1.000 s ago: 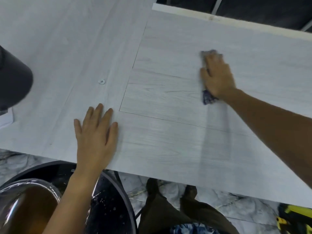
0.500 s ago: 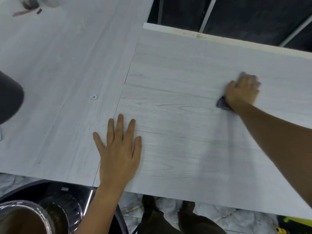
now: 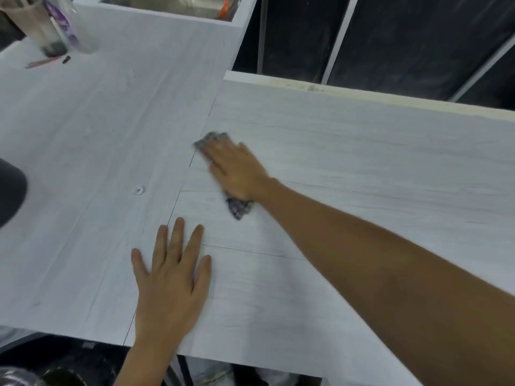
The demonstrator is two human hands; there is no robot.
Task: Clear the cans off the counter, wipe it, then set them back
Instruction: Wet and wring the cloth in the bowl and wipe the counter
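My right hand [image 3: 237, 169] presses a dark blue-grey cloth [image 3: 238, 208] flat on the pale wood-grain counter [image 3: 362, 168], close to the seam where two counter panels meet. The cloth shows beyond the fingertips and under the wrist. My left hand [image 3: 170, 277] lies flat on the counter near the front edge, fingers spread, holding nothing. No cans show on the counter; two tall containers [image 3: 53, 26] stand at the far left corner.
A small round screw cap [image 3: 138, 190] sits in the left panel. A dark rounded object [image 3: 9, 196] juts in at the left edge. A pink pen [image 3: 41, 62] lies by the containers. Dark panels rise behind the counter; a black bin [image 3: 69, 369] stands below the front edge.
My right hand slid the cloth from the right part of the counter leftward to the panel seam. My left hand stayed flat, and the view tilted up to show the far containers.
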